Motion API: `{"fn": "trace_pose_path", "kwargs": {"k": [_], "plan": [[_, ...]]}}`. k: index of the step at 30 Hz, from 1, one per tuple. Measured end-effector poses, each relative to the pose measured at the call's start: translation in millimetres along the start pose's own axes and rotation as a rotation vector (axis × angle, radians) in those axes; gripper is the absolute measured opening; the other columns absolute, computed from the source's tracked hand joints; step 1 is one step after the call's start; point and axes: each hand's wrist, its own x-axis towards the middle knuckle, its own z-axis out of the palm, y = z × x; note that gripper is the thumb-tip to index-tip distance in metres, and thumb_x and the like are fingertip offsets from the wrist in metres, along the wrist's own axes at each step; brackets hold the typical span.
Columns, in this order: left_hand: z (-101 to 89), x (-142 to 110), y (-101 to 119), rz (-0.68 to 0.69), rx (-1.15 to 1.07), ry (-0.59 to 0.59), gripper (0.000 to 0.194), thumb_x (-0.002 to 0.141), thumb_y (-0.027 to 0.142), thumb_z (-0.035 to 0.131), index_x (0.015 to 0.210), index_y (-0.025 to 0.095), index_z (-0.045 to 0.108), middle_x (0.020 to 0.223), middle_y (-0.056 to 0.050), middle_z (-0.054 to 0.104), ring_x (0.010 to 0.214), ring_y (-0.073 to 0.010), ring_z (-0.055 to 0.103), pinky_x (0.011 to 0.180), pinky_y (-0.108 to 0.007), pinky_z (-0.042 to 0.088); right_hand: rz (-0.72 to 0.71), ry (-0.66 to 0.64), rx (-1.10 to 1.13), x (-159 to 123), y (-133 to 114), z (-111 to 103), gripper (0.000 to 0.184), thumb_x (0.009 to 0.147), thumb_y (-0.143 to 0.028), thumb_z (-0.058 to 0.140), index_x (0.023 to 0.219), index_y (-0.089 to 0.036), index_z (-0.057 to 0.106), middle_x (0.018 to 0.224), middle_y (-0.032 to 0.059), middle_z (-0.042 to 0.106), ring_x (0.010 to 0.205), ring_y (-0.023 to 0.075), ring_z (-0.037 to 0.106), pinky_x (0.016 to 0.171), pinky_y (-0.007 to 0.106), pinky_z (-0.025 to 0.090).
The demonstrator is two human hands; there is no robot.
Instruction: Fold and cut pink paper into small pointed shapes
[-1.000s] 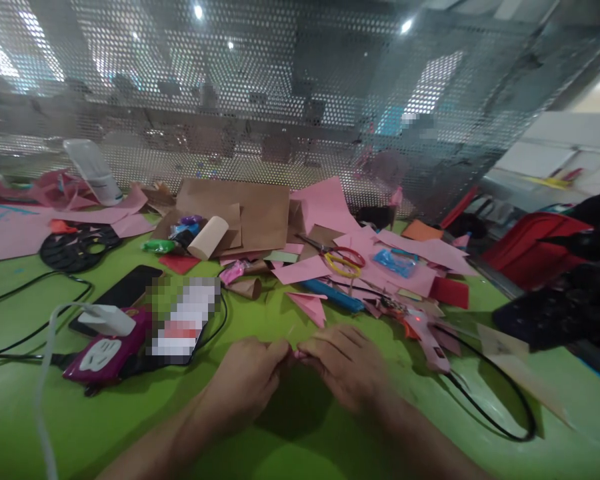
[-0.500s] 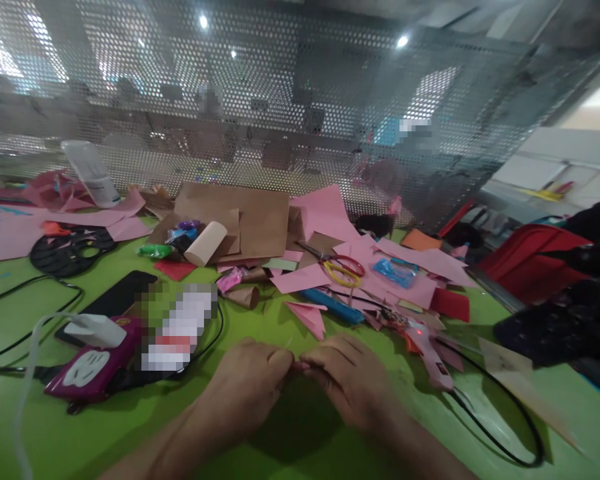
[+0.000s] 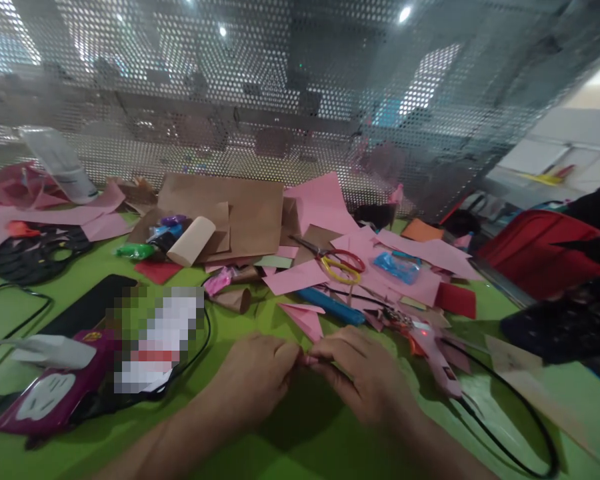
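My left hand (image 3: 260,373) and my right hand (image 3: 366,377) meet low in the middle, just above the green table. Between their pinched fingertips is a small pink piece (image 3: 311,360), mostly covered by the fingers; its kind cannot be made out. Just beyond the right fingers lies a folded pink paper (image 3: 303,320). A blue stick-like object (image 3: 333,305) rests behind it, near scissors (image 3: 344,268) with red and yellow handles. To the right of my right hand is a pink glue gun (image 3: 439,365) with a red light.
On the left sit a purple power strip (image 3: 87,373) with a white plug and a dark phone (image 3: 87,310). Pink paper scraps, brown cardboard (image 3: 250,220), a paper roll (image 3: 193,241) and a leaning white bottle (image 3: 63,167) line the back. A cable (image 3: 530,407) loops at right.
The view has shifted a little, so the left-side items appear farther left. Both hands stay pinched together at the small pink piece, the fingertips only slightly moved.
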Motion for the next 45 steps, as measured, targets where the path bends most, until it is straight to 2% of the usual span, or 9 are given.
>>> {"fn": "trace_pose_path", "kwargs": {"k": [11,19,22,25,29,34,39,42,45], "plan": [[5.6,-15.7,-5.5,0.119,0.070,0.089,0.019,0.092,0.016,0.043,0.079,0.023,0.055,0.062,0.000,0.063,0.054,-0.0206,0.057,0.050,-0.032,0.025,0.072,-0.059,0.135,-1.4,-11.4,0.7,0.015,0.097,-0.026,0.052,0.090,-0.020,0.063,0.081,0.0041,0.067,0.074,0.0180,0.061,0.063,0.028,0.042],[-1.3,-8.4,-5.9,-0.014,-0.134,0.036,0.014,0.093,0.022,0.048,0.082,0.021,0.057,0.074,0.000,0.067,0.065,-0.0189,0.061,0.056,-0.029,0.030,0.088,-0.031,0.150,-0.5,-10.0,-0.2,0.009,0.095,-0.020,0.056,0.098,-0.022,0.065,0.089,0.0039,0.070,0.082,0.0180,0.063,0.070,0.028,0.047],[-2.8,-10.5,-7.2,-0.043,-0.218,0.023,0.005,0.087,0.021,0.056,0.090,0.022,0.059,0.081,0.000,0.068,0.072,-0.0201,0.061,0.060,-0.029,0.033,0.092,-0.032,0.129,-2.2,-10.3,-0.9,0.012,0.094,-0.018,0.058,0.102,-0.022,0.064,0.094,0.0045,0.070,0.087,0.0191,0.064,0.074,0.029,0.048],[-4.4,-12.8,-9.8,-0.076,-0.286,0.017,0.021,0.081,0.018,0.059,0.102,0.023,0.060,0.091,-0.002,0.070,0.080,-0.0229,0.062,0.064,-0.030,0.035,0.111,-0.048,0.062,-4.0,-8.0,-2.8,0.018,0.093,-0.014,0.056,0.107,-0.023,0.063,0.098,0.0054,0.070,0.090,0.0212,0.062,0.075,0.031,0.046],[-7.6,-13.0,-15.0,-0.192,-0.495,0.038,0.021,0.090,0.030,0.054,0.109,0.023,0.060,0.095,-0.003,0.068,0.081,-0.0219,0.059,0.067,-0.030,0.036,0.141,-0.036,-0.042,-3.9,-0.3,-9.9,0.018,0.095,-0.015,0.052,0.108,-0.023,0.062,0.098,0.0056,0.067,0.090,0.0228,0.059,0.075,0.033,0.042],[-13.8,-10.8,-18.5,-0.364,-1.002,0.053,0.035,0.092,0.052,0.050,0.102,0.020,0.062,0.075,0.001,0.053,0.067,-0.0146,0.047,0.058,-0.025,0.032,0.288,0.080,-0.079,-3.7,7.8,-20.1,0.011,0.096,-0.020,0.048,0.095,-0.023,0.059,0.095,0.0041,0.064,0.091,0.0239,0.056,0.081,0.039,0.037],[-17.1,-9.6,-12.8,-0.482,-1.448,-0.104,0.048,0.091,0.061,0.047,0.100,0.017,0.062,0.061,0.006,0.044,0.051,-0.0090,0.034,0.049,-0.023,0.022,0.465,0.103,0.292,-3.4,1.4,-15.0,0.013,0.097,-0.029,0.047,0.098,-0.024,0.059,0.087,0.0013,0.063,0.079,0.0191,0.057,0.069,0.031,0.041],[-12.6,-10.4,-8.5,-0.532,-1.571,-0.204,0.047,0.089,0.064,0.050,0.090,0.018,0.060,0.059,0.006,0.048,0.048,-0.0075,0.032,0.048,-0.023,0.022,0.440,0.095,0.553,0.2,-8.3,-6.9,0.017,0.090,-0.026,0.059,0.107,-0.026,0.063,0.097,0.0014,0.067,0.084,0.0183,0.060,0.070,0.028,0.045],[-6.8,-12.6,-7.0,-0.550,-1.622,-0.280,0.048,0.086,0.067,0.051,0.083,0.019,0.056,0.057,0.006,0.049,0.047,-0.0072,0.034,0.048,-0.023,0.023,0.417,0.090,0.696,4.5,-15.6,-1.0,0.014,0.084,-0.024,0.069,0.098,-0.024,0.067,0.089,0.0004,0.067,0.082,0.0174,0.060,0.071,0.027,0.046]]}}
